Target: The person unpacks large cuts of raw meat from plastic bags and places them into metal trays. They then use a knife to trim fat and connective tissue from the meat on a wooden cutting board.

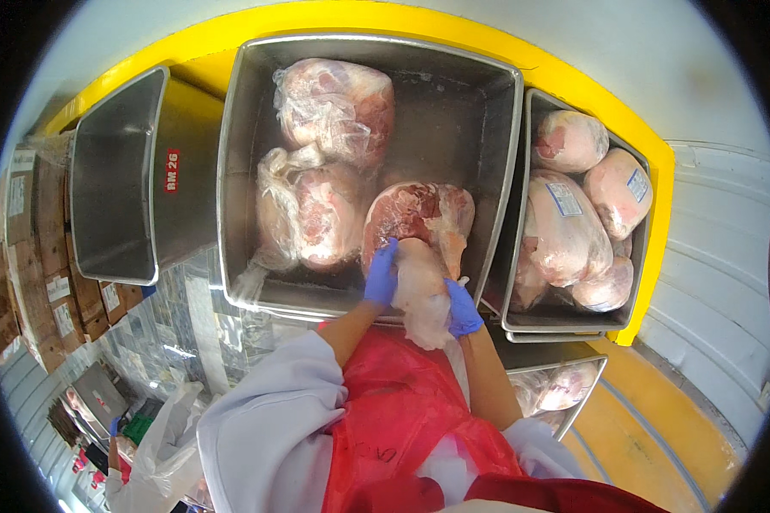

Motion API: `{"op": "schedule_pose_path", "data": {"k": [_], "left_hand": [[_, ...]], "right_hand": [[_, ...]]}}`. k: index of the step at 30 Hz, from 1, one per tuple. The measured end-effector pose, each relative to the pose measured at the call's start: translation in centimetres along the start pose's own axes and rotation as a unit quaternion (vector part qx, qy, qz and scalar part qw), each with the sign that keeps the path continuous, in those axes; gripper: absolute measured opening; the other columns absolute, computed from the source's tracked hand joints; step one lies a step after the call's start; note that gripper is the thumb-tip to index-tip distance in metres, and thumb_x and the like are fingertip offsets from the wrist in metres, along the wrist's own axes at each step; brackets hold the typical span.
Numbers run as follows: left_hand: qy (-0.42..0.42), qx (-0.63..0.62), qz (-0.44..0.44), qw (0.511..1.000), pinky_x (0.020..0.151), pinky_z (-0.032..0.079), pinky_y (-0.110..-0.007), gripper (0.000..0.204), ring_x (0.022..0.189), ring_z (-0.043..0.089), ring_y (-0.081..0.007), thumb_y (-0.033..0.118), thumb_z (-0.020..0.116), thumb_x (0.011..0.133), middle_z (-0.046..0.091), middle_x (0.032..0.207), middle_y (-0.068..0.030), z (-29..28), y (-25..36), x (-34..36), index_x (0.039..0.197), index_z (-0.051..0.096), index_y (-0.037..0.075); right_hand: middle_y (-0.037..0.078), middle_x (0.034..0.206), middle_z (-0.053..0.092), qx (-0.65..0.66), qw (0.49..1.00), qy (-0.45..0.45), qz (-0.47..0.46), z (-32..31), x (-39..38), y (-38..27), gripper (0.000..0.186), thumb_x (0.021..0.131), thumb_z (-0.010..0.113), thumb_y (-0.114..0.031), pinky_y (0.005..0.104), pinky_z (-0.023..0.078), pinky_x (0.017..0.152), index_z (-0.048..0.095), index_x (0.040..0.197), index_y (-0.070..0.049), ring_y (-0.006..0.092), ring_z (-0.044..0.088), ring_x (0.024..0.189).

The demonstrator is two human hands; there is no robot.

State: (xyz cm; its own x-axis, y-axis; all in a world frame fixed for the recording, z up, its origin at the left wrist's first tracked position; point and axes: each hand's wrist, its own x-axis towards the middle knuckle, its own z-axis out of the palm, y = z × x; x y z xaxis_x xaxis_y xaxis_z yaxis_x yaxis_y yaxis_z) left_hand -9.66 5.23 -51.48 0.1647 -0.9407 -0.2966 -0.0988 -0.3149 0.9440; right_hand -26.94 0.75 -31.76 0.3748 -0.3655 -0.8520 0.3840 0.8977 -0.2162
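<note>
A large raw cut of meat, dark red with pale fat, lies at the near right of a deep metal tub. A pale, filmy plastic bag covers its near end and hangs over the tub's front rim. My left hand, in a blue glove, is closed on the bag's left side, against the meat. Blue-gloved too, my right hand grips the bag's right side near the rim. Two plastic-wrapped meat pieces, one farther back and one nearer, rest in the tub's left half.
To the right, another metal tub holds several labelled meat pieces. Below it sits a further tub with wrapped meat. A tilted metal tub stands left, beside stacked cardboard boxes. A yellow barrier curves behind. A co-worker's sleeve shows lower left.
</note>
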Motion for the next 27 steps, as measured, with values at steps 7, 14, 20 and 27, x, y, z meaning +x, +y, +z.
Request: {"op": "schedule_pose_path", "data": {"k": [7, 14, 20, 27], "left_hand": [[0.166, -0.208, -0.134, 0.955, 0.083, 0.045, -0.037, 0.029, 0.093, 0.056, -0.0288, 0.007, 0.057, 0.081, 0.059, 0.102, -0.0155, 3.0, 4.8, 4.4, 0.109, 0.054, 0.002], [0.116, -0.407, -0.198, 0.884, 0.075, 0.045, -0.036, 0.014, 0.081, 0.056, -0.0273, 0.01, 0.054, 0.086, 0.06, 0.088, -0.0139, 4.2, 8.1, 8.5, 0.097, 0.055, 0.002], [0.002, -0.109, -0.089, 0.99, 0.071, 0.045, -0.037, 0.012, 0.076, 0.057, -0.0296, 0.013, 0.05, 0.09, 0.059, 0.082, -0.016, 1.1, 13.9, 2.0, 0.092, 0.055, 0.002], [-0.138, 0.076, -0.03, 0.987, 0.08, 0.045, -0.04, 0.015, 0.089, 0.058, -0.0332, 0.013, 0.047, 0.091, 0.058, 0.09, -0.0205, -7.0, 12.0, -0.7, 0.1, 0.054, 0.002]], "right_hand": [[0.011, 0.112, 0.062, -0.081, 0.997, -0.011, -0.003, 0.7, 3.2, -4.5, 0.041, 0.095, 0.048, -0.033, 0.0343, 0.053, 0.081, 0.051, 0.122, -0.003, 0.0208, 0.063, 0.093], [0.01, 0.107, 0.063, -0.099, 0.989, 0.04, -0.1, 0.2, 0.7, -4.7, 0.038, 0.096, 0.044, -0.03, 0.0332, 0.054, 0.076, 0.05, 0.122, -0.003, 0.0198, 0.064, 0.088], [0.008, 0.116, 0.059, -0.05, 0.989, 0.119, -0.076, -2.4, -8.7, 0.1, 0.041, 0.098, 0.043, -0.03, 0.032, 0.052, 0.081, 0.047, 0.129, -0.003, 0.0182, 0.06, 0.097], [0.006, 0.098, 0.06, -0.45, 0.891, 0.051, -0.023, 1.8, -6.0, 1.5, 0.031, 0.095, 0.05, -0.025, 0.028, 0.049, 0.074, 0.055, 0.114, -0.002, 0.0124, 0.056, 0.088]]}}
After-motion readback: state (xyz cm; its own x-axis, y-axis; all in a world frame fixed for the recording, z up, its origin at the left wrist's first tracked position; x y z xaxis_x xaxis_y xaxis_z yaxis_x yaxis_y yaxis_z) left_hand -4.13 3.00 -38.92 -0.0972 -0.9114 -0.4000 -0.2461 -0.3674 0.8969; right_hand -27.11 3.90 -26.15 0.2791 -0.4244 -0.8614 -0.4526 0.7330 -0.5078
